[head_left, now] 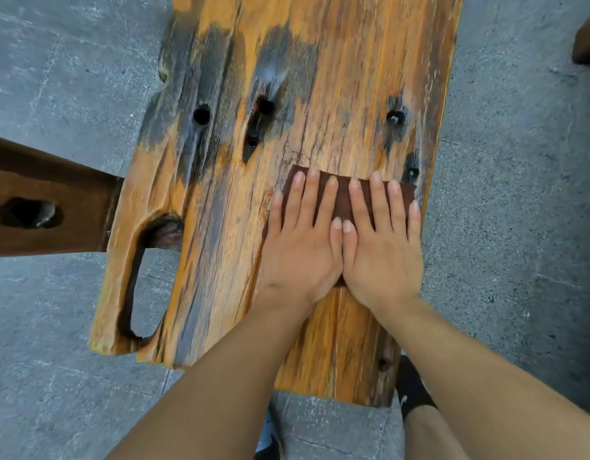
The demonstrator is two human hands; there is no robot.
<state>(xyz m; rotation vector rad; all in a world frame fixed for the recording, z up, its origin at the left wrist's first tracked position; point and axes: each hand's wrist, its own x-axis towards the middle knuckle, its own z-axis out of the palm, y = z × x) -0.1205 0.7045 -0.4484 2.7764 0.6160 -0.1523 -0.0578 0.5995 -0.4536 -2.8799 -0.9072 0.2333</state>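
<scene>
A weathered orange-brown wooden slab (227,200) with dark grey patches and several drilled holes runs away from me. On its right half lies a dark reddish-brown sheet of sandpaper (343,194). My left hand (300,240) and my right hand (383,247) lie flat side by side on the sheet, fingers straight and spread, thumbs touching. Most of the sheet is hidden under my palms; its far edge and right corner show past my fingertips.
A dark brown wooden beam (44,207) with a hole sticks out to the left under the slab. Grey concrete floor (519,227) surrounds the slab. My dark shoe (413,390) shows below the slab's near end. A brown object (589,38) sits at the top right edge.
</scene>
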